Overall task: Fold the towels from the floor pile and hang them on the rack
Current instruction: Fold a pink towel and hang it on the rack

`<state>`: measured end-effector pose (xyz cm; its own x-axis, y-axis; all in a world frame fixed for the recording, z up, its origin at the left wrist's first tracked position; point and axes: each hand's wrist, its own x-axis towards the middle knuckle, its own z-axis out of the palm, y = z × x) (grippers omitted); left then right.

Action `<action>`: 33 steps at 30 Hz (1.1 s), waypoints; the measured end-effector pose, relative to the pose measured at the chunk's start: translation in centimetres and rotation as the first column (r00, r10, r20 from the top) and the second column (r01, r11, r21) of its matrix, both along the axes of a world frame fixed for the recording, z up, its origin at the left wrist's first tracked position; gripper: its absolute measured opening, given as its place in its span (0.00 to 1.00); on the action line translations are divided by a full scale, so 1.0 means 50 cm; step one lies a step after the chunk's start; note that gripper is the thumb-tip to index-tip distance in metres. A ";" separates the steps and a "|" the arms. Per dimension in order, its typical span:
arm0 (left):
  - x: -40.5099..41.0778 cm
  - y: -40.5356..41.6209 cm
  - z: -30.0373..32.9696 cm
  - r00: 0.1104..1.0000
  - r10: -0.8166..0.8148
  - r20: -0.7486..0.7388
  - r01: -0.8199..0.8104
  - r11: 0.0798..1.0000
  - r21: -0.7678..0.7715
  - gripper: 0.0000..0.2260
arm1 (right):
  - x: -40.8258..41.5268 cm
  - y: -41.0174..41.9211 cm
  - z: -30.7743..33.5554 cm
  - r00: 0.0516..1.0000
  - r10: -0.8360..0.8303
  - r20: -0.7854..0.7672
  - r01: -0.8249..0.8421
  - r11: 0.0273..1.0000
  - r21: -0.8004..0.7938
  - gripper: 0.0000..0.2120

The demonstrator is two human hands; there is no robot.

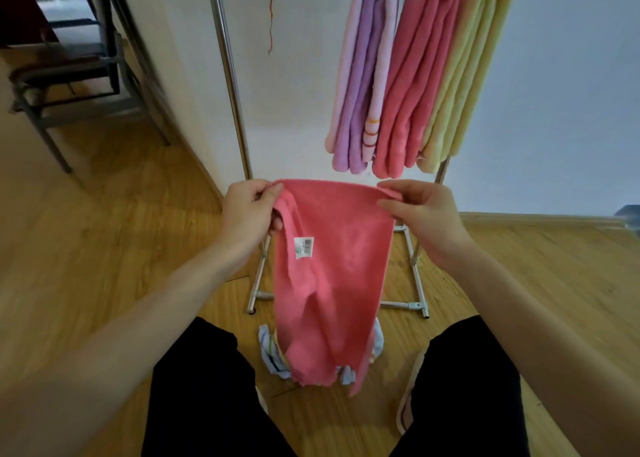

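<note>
Both hands pinch top corners of pink towel (329,276): left hand (251,211) curled on left corner, right hand (420,214) pinching right corner, forearms out at chest level before rack (239,117). Towel hangs lengthwise, twisted, over floor pile (270,349). Risk: thin pinch slips, or uneven corners give crooked fold. Three folded towels (412,76) already hung.

Between left hand (247,211) and right hand (420,214): held towel (329,283), hanging down. Below it, on floor (104,235): towel pile (273,352). Beyond both hands: rack (235,103), three folded towels (408,76) draped above right hand. Far left of left hand: chair (69,76).
</note>
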<state>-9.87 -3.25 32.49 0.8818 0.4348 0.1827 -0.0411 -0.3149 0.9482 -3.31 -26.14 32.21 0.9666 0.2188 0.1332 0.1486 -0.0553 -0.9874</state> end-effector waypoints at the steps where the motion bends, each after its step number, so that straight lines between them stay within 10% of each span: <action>1: 0.000 -0.005 -0.001 1.000 0.014 0.005 -0.014 1.000 -0.007 0.13 | -0.004 -0.002 -0.009 0.999 -0.001 0.037 0.003 0.997 -0.075 0.12; 13: 0.002 -0.033 0.007 0.988 0.145 0.058 -0.138 0.984 -0.108 0.12 | -0.032 0.017 -0.087 0.761 0.231 0.607 0.188 0.816 -0.546 0.08; 18: -0.004 -0.042 0.010 0.984 0.166 0.058 -0.161 0.983 -0.089 0.13 | -0.071 0.038 -0.119 0.640 0.458 0.617 0.144 0.717 -0.682 0.07; 27: -0.011 -0.079 0.003 0.977 0.205 0.050 -0.198 0.973 -0.117 0.12 | -0.101 0.075 -0.140 0.830 0.395 0.395 -0.178 0.857 -0.483 0.13; 33: 0.001 -0.092 0.001 0.968 0.246 0.055 -0.231 0.954 -0.190 0.12 | -0.109 0.093 -0.140 0.830 0.324 0.454 -0.096 0.885 -0.455 0.11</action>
<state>-9.83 -7.88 32.52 0.7348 0.6626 0.1449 -0.0605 -0.1487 0.9870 -8.78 -21.50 25.23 0.7081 0.5509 0.4417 0.6710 -0.3304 -0.6637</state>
